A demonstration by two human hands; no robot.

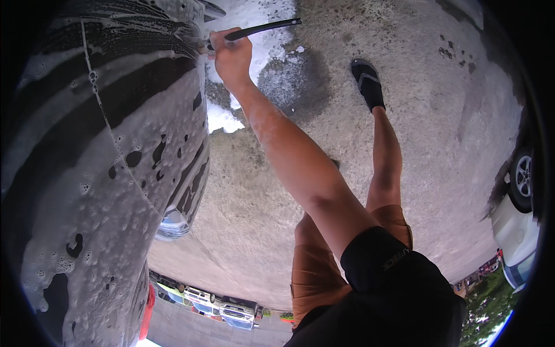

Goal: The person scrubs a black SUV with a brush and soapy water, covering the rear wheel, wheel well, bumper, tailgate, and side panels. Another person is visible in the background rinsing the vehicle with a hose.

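Note:
My right hand (233, 61) is closed round a brush with a long, slim black handle (263, 28) at the upper middle. The handle sticks out to the right of my fist. Its working end points left against the car's side, and my fingers partly hide it. White foam coats the dark car (87, 214) all down the left. Dark streaks run through the foam beside the brush, where the paint shows. A little foam clings to my outstretched forearm. My left hand is out of view.
White suds (222, 118) lie on the wet concrete (451, 115) below the car. My foot in a black sandal (366, 78) stands to the right. Parked vehicles (237, 312) appear along the bottom, and a white car (514, 231) at the right edge.

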